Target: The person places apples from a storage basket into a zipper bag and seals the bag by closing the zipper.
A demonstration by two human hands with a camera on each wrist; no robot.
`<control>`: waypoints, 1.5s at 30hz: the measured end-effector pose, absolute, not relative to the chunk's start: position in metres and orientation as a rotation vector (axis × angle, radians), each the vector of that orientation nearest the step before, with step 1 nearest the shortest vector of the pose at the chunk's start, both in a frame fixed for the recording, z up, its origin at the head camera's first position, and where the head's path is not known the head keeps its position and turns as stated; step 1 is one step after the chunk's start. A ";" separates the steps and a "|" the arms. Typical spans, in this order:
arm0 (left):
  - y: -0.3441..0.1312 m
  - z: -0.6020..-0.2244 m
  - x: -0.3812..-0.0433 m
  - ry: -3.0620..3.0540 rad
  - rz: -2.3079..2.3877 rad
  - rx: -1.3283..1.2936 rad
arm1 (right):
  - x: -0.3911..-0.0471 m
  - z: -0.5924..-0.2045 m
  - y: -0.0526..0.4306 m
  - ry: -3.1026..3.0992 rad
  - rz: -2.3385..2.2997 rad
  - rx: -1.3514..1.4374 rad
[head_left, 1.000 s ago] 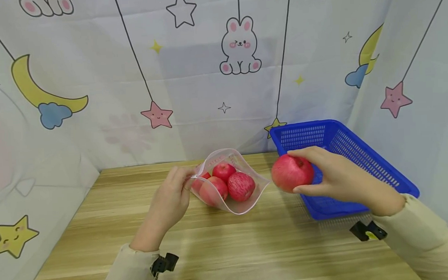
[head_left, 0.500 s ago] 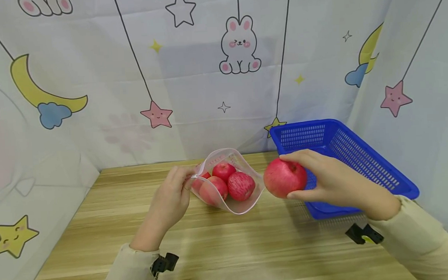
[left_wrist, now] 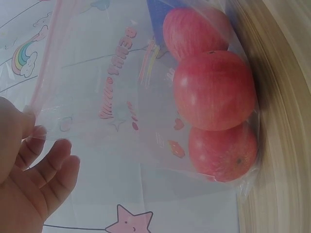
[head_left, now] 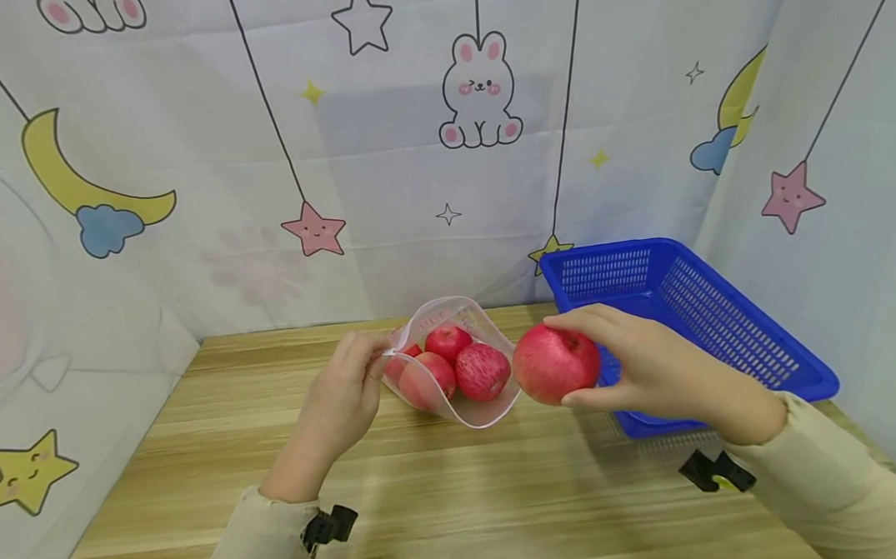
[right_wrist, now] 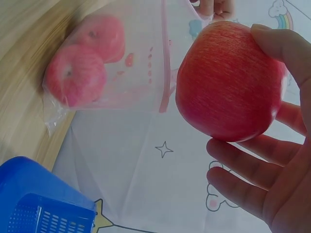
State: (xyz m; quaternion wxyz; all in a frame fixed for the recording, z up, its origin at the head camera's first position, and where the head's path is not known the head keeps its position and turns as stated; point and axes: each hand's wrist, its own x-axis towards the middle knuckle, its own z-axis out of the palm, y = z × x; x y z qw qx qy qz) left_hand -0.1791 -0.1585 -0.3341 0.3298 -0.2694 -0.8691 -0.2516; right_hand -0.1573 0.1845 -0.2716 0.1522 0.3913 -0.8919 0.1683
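A see-through zip bag (left_wrist: 97,77) with a pink rim stands on the table, its mouth spread wide toward me in the head view. Several red apples (head_left: 483,372) lie at the bottom of it. My left hand (head_left: 342,401) pinches the bag's left corner between thumb and finger. In my right hand (head_left: 639,367) is another red apple (head_left: 557,363), gripped between thumb and fingers in the air. That apple overlaps the right edge of the bag's mouth in the head view; the right wrist view shows it apart from the pink rim.
A blue plastic basket (head_left: 776,323) with slotted walls stands on the right of the wooden table (head_left: 458,504), partly behind my right hand. A white curtain (head_left: 382,149) printed with stars, moons and a rabbit hangs along the table's back edge.
My right hand has moved left and slightly down with its apple, from beside the basket to the bag's right edge. The left hand and bag have stayed put.
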 end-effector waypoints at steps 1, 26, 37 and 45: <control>-0.159 -0.334 -0.179 -2.275 -0.660 -0.703 | -0.157 -0.272 0.184 -2.554 0.487 1.126; -0.159 -0.335 -0.179 -2.263 -0.668 -0.714 | -0.155 -0.280 0.159 -2.471 0.486 1.245; -0.158 -0.335 -0.179 -2.253 -0.665 -0.726 | -0.157 -0.282 0.147 -2.460 0.322 1.273; -0.158 -0.336 -0.180 -2.260 -0.667 -0.719 | -0.158 -0.280 0.138 -2.491 0.231 1.288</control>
